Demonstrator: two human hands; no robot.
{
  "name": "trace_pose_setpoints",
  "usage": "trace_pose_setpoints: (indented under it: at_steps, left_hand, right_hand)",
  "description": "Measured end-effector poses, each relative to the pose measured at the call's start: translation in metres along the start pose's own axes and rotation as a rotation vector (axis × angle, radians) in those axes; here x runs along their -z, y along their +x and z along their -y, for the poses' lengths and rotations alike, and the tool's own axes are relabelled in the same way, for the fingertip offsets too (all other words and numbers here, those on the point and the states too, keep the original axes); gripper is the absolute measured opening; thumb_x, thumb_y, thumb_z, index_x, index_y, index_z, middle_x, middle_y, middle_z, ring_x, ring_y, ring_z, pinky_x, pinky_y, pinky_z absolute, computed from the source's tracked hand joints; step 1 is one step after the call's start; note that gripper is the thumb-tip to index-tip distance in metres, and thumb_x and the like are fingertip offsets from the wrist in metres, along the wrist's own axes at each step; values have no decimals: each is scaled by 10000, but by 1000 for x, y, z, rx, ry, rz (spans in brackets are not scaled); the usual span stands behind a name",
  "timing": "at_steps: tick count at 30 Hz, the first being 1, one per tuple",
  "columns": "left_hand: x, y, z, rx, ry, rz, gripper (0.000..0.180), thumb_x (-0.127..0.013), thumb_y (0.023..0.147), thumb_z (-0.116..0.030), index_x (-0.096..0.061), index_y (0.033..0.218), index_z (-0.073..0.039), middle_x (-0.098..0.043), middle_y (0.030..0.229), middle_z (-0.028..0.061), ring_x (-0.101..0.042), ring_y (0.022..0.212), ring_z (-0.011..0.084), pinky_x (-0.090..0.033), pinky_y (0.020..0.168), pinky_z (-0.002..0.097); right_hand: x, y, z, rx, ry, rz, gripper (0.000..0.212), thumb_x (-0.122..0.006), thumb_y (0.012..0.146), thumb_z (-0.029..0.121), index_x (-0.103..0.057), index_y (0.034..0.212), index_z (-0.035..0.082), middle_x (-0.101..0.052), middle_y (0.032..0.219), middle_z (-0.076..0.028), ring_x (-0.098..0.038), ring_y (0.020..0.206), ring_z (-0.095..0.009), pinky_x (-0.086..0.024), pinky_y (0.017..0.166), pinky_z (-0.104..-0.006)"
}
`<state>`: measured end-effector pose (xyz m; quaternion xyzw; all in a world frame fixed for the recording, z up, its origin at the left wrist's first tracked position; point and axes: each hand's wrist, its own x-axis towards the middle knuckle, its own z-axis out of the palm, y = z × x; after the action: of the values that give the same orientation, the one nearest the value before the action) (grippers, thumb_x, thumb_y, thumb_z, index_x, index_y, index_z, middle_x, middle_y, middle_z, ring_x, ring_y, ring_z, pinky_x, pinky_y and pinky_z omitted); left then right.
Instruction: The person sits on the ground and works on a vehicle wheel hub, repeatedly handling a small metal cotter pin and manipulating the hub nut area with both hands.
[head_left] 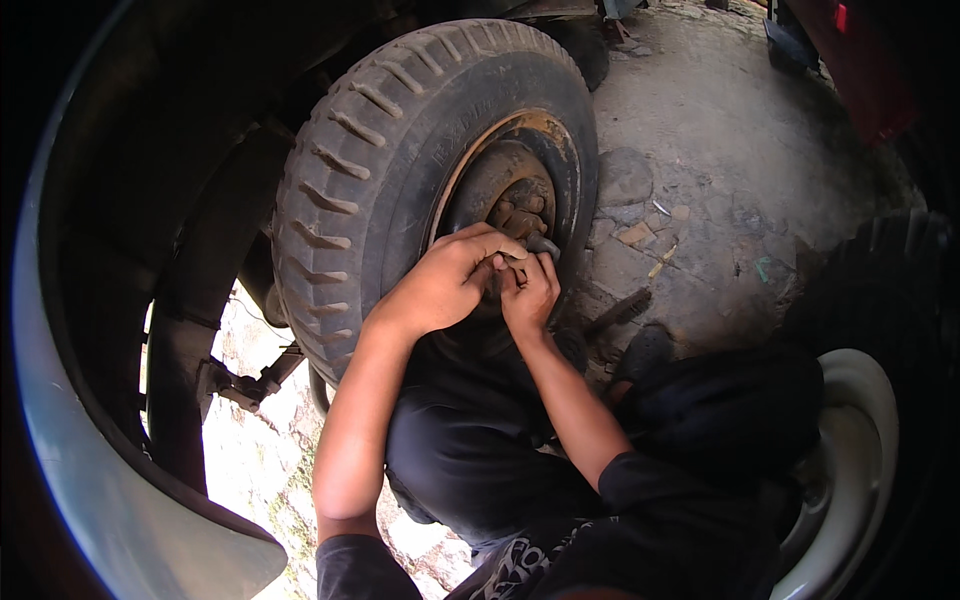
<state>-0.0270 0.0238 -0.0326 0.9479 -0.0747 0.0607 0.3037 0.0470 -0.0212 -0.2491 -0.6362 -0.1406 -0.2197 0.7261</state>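
Observation:
A large black tyre [400,150] with deep tread blocks stands upright in front of me on a rusty wheel rim [546,122]. Inside the rim sits a brown, dirty hub [515,195] with worn metal parts. My left hand [450,278] and my right hand [530,295] meet at the hub's lower edge. Both have their fingers bent and pinched together, fingertips nearly touching. Whatever they pinch is small and mostly hidden by the fingers. A dark grey rounded piece [542,246] shows just beyond my right fingertips.
A pale fender [60,400] curves along the left. Dusty concrete ground [690,120] with broken stone bits lies to the right. There are a dark flat bar [618,312], a dark shoe [648,350] and, at lower right, another tyre with a white rim [870,410].

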Motion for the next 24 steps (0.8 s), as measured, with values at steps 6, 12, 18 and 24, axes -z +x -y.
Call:
trace_pose_setpoints:
  at_steps: [6,12,18,24]
  left_hand:
    - [4,5,0,-29,40,17,489,-548,895,215,-770,1275,3,-730,1163,148,-726,1061,245,-585,993,381]
    - [5,0,-6,16,30,24,475,-542,910,202,-770,1274,1,-744,1155,149,-728,1064,247,-581,980,371]
    - [2,4,-8,41,52,9,273,-671,1024,25,-780,1270,-26,-755,1142,163,-736,1086,309,-576,994,409]
    - [4,2,-7,57,53,31,255,-764,1052,-156,-782,1271,-26,-772,1164,172,-752,1103,337,-576,1001,426]
  right_hand:
    - [1,4,-9,83,-47,-25,181,-882,876,17,-703,870,38,-600,801,-118,-659,732,-345,-527,653,-481]
    - [-8,7,-6,103,-56,-30,184,-875,893,24,-692,915,26,-620,919,-135,-661,734,-364,-522,652,-484]
    - [13,-28,-36,78,-141,0,173,-869,899,-10,-700,914,27,-649,950,-134,-731,758,-360,-576,669,-453]
    - [25,-34,-52,108,49,23,177,-883,931,26,-714,980,14,-688,1016,-163,-735,812,-331,-591,704,-427]
